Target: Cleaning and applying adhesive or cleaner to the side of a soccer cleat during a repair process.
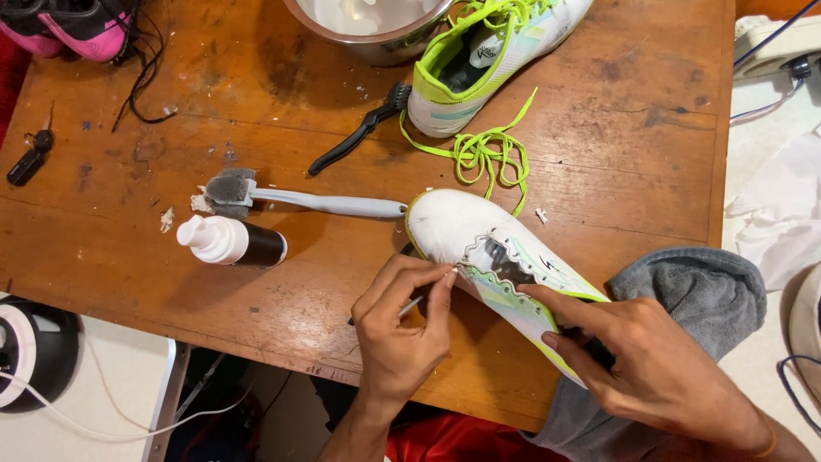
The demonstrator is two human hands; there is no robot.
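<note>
Left hand [398, 329] pinching thin tool [411, 306] at white shoe [492, 257], right hand [650, 368] clasping shoe's collar; best worked gently along eyelets.

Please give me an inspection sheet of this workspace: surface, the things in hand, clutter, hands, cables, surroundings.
Surface: wooden table, stained, with white crumbs.
Things in hand: white and green shoe, unlaced, resting on a grey towel; thin tool at its eyelets.
Clutter: second shoe, loose green lace, grey brush, black brush, lying bottle, metal bowl, pink shoe, key.
Hands: left hand pinches the thin tool; right hand steadies the shoe.
Cables: white cable lower left; blue cable upper right.
Surroundings: white paper at right.
</note>
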